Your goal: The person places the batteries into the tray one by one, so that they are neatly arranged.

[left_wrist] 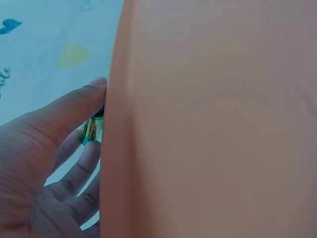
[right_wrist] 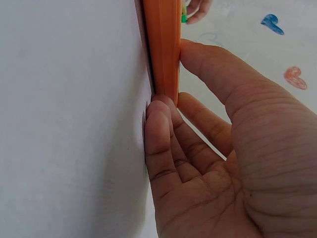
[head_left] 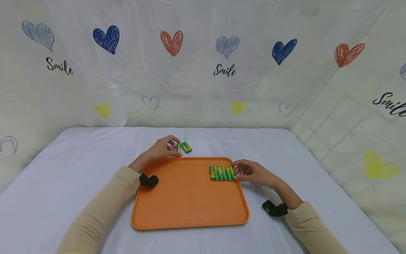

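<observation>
Just beyond the tray's far edge, my left hand pinches a green and gold battery upright between thumb and fingers. In the left wrist view that battery shows partly, behind the tray rim. Right beside it, two more batteries lie side by side on the table. A row of several batteries stands side by side at the far right of the orange tray. My right hand reaches over the tray's right rim, thumb and forefinger at the two ends of the row's last battery.
A white cloth covers the table around the tray. The tray's raised rim runs close beside the right fingers. Behind stands a white sheet printed with hearts. Each wrist wears a dark camera.
</observation>
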Available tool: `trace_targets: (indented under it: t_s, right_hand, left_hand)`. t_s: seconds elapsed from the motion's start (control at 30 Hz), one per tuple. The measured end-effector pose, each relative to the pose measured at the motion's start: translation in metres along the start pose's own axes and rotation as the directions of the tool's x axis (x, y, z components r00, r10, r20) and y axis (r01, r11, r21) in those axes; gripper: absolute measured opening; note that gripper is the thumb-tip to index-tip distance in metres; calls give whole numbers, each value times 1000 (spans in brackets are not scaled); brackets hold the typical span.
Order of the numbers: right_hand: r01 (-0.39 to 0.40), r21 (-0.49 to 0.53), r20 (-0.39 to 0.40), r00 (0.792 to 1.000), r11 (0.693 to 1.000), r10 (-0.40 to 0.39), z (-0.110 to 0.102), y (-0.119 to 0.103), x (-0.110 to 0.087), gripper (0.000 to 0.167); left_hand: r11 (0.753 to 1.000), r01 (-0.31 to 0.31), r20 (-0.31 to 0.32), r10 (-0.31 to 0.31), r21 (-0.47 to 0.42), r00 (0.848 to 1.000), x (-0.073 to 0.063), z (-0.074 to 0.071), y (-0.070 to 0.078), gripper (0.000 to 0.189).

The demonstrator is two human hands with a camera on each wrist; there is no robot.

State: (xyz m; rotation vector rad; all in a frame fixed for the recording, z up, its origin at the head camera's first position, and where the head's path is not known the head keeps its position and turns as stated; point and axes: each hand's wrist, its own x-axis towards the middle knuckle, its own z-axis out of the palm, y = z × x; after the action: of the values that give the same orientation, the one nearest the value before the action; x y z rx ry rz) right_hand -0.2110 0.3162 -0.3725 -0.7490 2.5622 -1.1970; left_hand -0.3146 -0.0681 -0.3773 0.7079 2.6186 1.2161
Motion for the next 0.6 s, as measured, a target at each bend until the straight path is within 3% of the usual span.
trace_targets:
  t_s: [0.37, 0.6]
  right_hand:
    - [-12, -2, 3, 1000, 1000, 12, -1, 0, 0, 46]
    - [-16, -4, 0, 1000, 1000, 16, -1, 0, -1, 46]
  left_hand:
    - [1000, -5, -32, 5, -7, 999, -1, 8, 10, 52]
    - [998, -54, 0, 54, -43, 999, -3, 12, 16, 54]
